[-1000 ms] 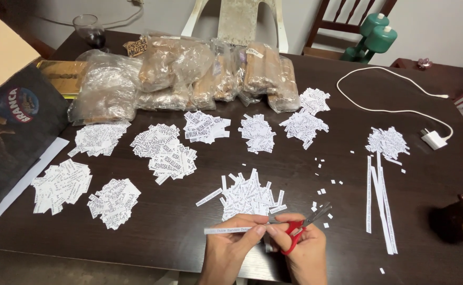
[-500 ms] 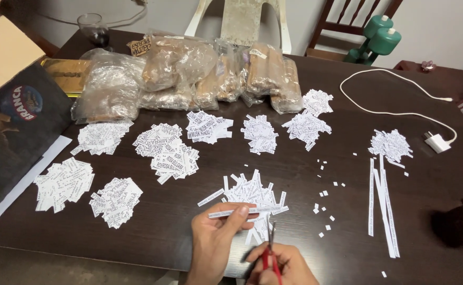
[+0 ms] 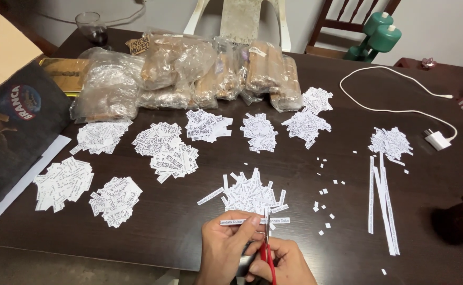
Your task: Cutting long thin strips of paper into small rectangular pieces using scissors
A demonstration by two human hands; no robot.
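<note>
At the lower middle of the frame, the left hand (image 3: 226, 245) pinches a paper strip (image 3: 252, 221); the right hand (image 3: 284, 264) grips red scissors (image 3: 267, 248) cutting it, near the table (image 3: 189, 248) edge, bare wood either side.

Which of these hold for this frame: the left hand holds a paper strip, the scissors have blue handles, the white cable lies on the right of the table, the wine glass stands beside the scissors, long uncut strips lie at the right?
1. The left hand holds a paper strip: true.
2. The scissors in the right hand have blue handles: false, they are red.
3. The white cable lies on the right of the table: true.
4. The wine glass stands beside the scissors: false, it is at the far left edge.
5. Long uncut strips lie at the right: true.
</note>
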